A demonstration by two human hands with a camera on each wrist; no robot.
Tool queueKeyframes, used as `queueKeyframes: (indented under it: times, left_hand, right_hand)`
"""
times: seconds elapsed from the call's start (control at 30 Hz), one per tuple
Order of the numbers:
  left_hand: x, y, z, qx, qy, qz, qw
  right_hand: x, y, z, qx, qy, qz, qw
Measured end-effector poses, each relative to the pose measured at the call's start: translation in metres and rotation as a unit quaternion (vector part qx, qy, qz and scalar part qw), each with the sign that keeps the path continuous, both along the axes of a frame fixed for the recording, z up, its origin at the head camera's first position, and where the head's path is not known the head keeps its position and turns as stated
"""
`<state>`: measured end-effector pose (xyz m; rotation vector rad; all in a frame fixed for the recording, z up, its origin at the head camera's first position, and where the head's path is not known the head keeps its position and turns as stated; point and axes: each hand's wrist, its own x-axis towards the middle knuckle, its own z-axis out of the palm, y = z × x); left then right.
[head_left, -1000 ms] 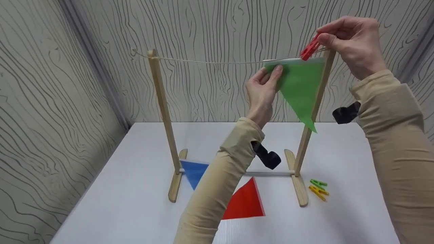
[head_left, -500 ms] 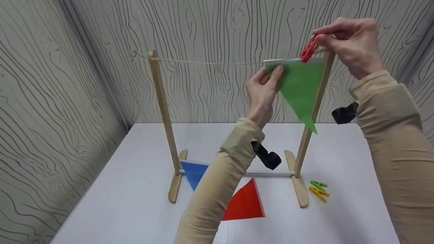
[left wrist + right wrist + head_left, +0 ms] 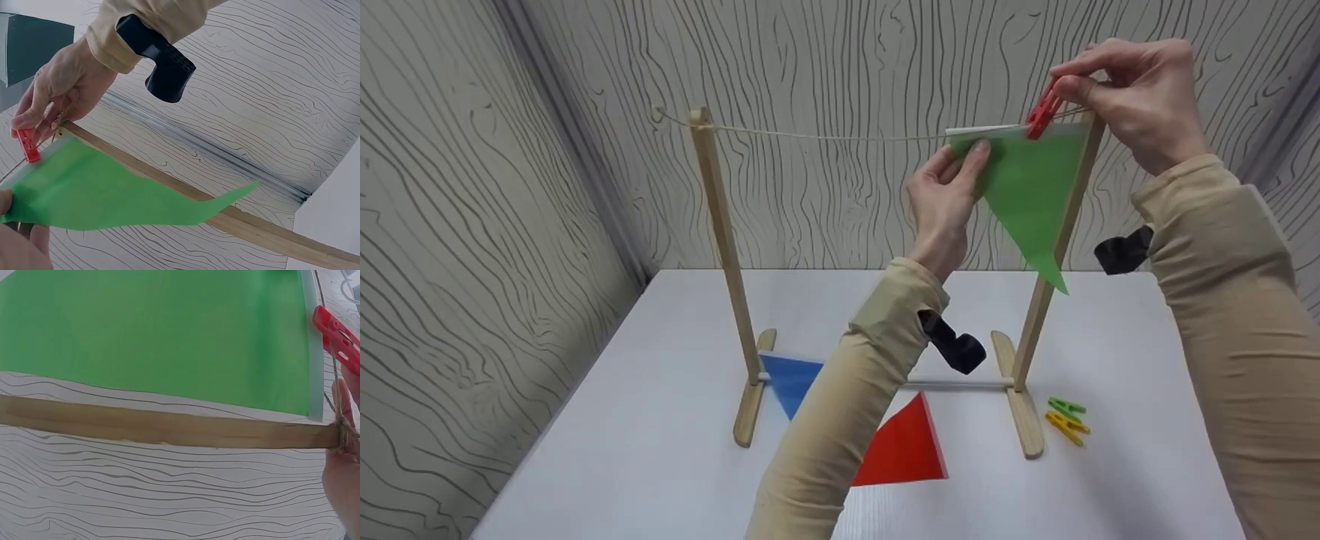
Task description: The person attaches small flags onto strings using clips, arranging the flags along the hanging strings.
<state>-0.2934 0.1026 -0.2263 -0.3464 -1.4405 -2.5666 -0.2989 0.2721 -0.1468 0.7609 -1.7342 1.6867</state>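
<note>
A green triangular pennant (image 3: 1027, 180) with a white top edge hangs point down at the right end of a string (image 3: 825, 138). My left hand (image 3: 945, 195) pinches its upper left corner between thumb and fingers. In my right hand (image 3: 1147, 97), thumb and fingertips grip a red clothespin (image 3: 1042, 112) by its upper end. The clothespin's lower tip overlaps the pennant's white edge and the string, near the top of the right wooden post (image 3: 1072, 202). In the right wrist view the clothespin (image 3: 337, 334) sits at the pennant's white strip, with the string running past it.
A left wooden post (image 3: 724, 255) carries the string's other end. On the white table (image 3: 645, 465) lie a blue pennant (image 3: 789, 379) and a red pennant (image 3: 904, 446), partly behind my left sleeve. Green (image 3: 1066, 409) and yellow (image 3: 1065, 427) clothespins lie right of the stand.
The red clothespin has tilted more upright and its tip sits slightly further over the pennant's edge. The pennant has shifted slightly right with my left hand, its top left corner a little higher.
</note>
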Motion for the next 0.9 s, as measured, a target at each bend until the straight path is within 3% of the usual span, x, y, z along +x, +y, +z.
queueKeyframes:
  times: [0.27, 0.73, 0.9]
  left_hand:
    - [0.0006, 0.0004, -0.0003, -0.003, 0.003, 0.000, 1.0000]
    - [-0.0003, 0.0026, 0.0024, 0.001, -0.010, 0.002, 0.9999]
    - [-0.0001, 0.0026, 0.0024, 0.002, -0.011, 0.002, 0.9999]
  right_hand:
    - [-0.0001, 0.0003, -0.0003, -0.006, -0.015, 0.022, 0.9996]
    - [-0.0017, -0.0008, -0.0010, 0.027, 0.000, -0.004, 0.9996]
    - [-0.0005, 0.0007, -0.0007, 0.048, -0.016, -0.024, 0.9984]
